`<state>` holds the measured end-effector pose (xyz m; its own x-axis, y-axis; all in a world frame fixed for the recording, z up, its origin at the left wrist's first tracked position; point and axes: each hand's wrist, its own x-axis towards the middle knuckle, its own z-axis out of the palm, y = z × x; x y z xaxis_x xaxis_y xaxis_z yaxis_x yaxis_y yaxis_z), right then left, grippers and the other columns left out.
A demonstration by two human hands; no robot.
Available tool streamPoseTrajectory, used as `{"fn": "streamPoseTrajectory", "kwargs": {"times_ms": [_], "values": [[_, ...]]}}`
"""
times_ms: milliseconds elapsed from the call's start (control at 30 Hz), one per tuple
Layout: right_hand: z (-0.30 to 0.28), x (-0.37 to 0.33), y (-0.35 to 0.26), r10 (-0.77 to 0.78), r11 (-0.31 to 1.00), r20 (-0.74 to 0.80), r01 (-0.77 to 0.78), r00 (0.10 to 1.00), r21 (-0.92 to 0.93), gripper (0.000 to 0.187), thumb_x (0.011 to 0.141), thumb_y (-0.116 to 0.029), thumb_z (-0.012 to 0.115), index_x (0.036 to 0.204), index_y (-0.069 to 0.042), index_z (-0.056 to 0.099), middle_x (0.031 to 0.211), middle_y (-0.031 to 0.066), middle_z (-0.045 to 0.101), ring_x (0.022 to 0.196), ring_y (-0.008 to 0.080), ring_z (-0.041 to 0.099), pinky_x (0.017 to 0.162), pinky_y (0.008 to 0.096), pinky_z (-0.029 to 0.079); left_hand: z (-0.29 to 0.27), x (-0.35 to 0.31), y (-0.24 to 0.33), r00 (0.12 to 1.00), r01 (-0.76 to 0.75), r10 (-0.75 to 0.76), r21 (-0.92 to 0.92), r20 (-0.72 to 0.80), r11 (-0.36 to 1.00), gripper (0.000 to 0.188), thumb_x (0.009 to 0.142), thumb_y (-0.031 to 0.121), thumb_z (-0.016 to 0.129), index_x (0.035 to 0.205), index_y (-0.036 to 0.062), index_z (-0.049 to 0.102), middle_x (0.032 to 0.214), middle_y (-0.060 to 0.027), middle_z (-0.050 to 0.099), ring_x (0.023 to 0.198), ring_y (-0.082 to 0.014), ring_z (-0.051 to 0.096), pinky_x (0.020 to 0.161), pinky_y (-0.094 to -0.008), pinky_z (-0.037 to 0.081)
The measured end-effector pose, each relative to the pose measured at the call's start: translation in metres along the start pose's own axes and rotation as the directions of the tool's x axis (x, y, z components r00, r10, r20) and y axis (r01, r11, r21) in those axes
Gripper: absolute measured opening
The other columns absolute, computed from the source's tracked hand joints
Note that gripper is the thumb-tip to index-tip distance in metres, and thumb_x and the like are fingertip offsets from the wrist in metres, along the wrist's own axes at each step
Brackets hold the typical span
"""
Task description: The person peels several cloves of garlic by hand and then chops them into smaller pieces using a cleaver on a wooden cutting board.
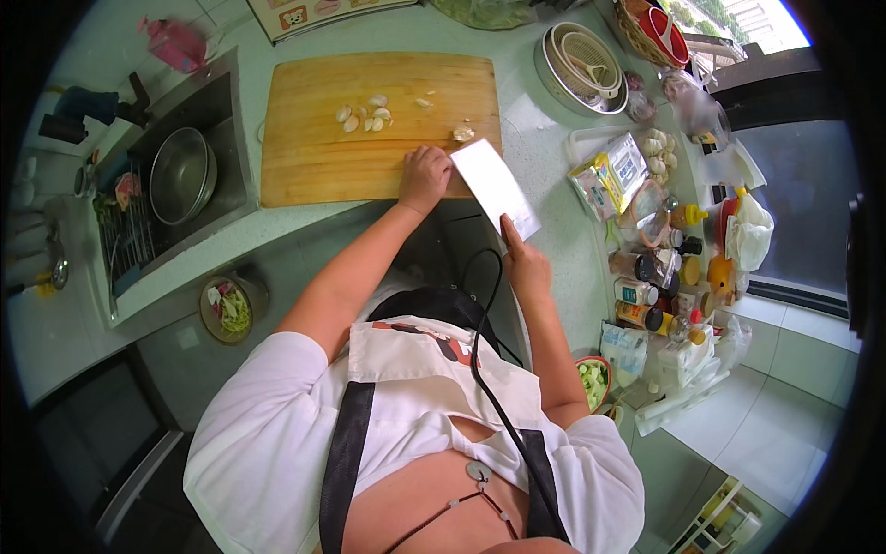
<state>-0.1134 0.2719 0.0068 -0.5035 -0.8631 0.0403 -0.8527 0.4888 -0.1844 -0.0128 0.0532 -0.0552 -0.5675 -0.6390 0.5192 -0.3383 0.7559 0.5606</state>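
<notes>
My right hand (pixel 526 266) grips a cleaver (pixel 494 185), its handle hidden in my fist and my index finger stretched along the blade. The broad, shiny blade lies slanted over the right front corner of a wooden cutting board (pixel 305 138). Close to the blade's left edge, my left hand (pixel 426 175) rests on the board's front part with its fingers curled in; whatever they hold is hidden. Several pale garlic cloves (pixel 366 115) lie in a loose group farther back on the board. A small garlic piece (pixel 463 134) and bits of skin (pixel 425 102) lie to their right.
At the left is a sink (pixel 242 148) with a metal bowl (pixel 183 175). Nested strainers (pixel 586 60) stand back right. Wipes (pixel 609 175), garlic bulbs (pixel 657 152) and several seasoning jars (pixel 637 293) crowd the right counter. A bin (pixel 215 323) with vegetable scraps stands lower left.
</notes>
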Motion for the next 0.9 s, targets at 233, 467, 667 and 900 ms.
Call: {"fn": "streamPoseTrajectory", "kwargs": {"times_ms": [233,467,667,900], "values": [[-0.008,0.000,-0.001,0.056,0.955,-0.040,-0.041,0.998,0.295,0.069,0.070,-0.002,0.054,0.130,-0.034,0.039,0.068,0.0125,0.057,0.059,0.0304,0.058,0.055,0.0391,0.046,0.001,-0.001,-0.003,1.000,0.011,-0.011,-0.011,0.013,1.000,0.011,0.068,0.016,0.065,0.073,0.0127,0.056,0.081,-0.0011,0.052,0.085,-0.0207,0.050,0.075,-0.0363,0.036],[-0.001,-0.010,0.015,0.116,0.969,-0.070,-0.097,0.991,0.229,0.065,0.073,-0.004,0.054,0.128,-0.035,0.040,0.065,0.0118,0.055,0.056,0.0286,0.056,0.052,0.0389,0.045,-0.007,0.003,0.003,0.999,0.027,-0.028,-0.048,-0.019,0.999,0.008,0.069,0.008,0.060,0.074,0.0110,0.055,0.083,-0.0035,0.052,0.083,-0.0239,0.050,0.073,-0.0377,0.038],[0.011,-0.015,0.016,0.003,0.980,-0.116,0.021,0.993,0.200,0.063,0.075,-0.008,0.053,0.129,-0.038,0.039,0.065,0.0116,0.057,0.057,0.0299,0.058,0.051,0.0415,0.047,-0.012,0.001,-0.006,0.974,0.130,-0.155,-0.151,-0.164,0.980,0.017,0.066,-0.003,0.050,0.077,0.0087,0.053,0.083,-0.0071,0.052,0.084,-0.0278,0.050,0.073,-0.0398,0.039],[0.010,-0.004,0.018,-0.029,0.999,0.121,0.031,0.992,-0.016,0.067,0.076,-0.009,0.050,0.133,-0.038,0.031,0.063,0.0127,0.056,0.055,0.0322,0.058,0.050,0.0439,0.046,-0.028,-0.009,-0.015,0.974,0.107,-0.131,-0.133,-0.185,0.985,0.016,0.066,-0.004,0.049,0.078,0.0064,0.054,0.082,-0.0099,0.053,0.081,-0.0302,0.050,0.072,-0.0396,0.040]]}}
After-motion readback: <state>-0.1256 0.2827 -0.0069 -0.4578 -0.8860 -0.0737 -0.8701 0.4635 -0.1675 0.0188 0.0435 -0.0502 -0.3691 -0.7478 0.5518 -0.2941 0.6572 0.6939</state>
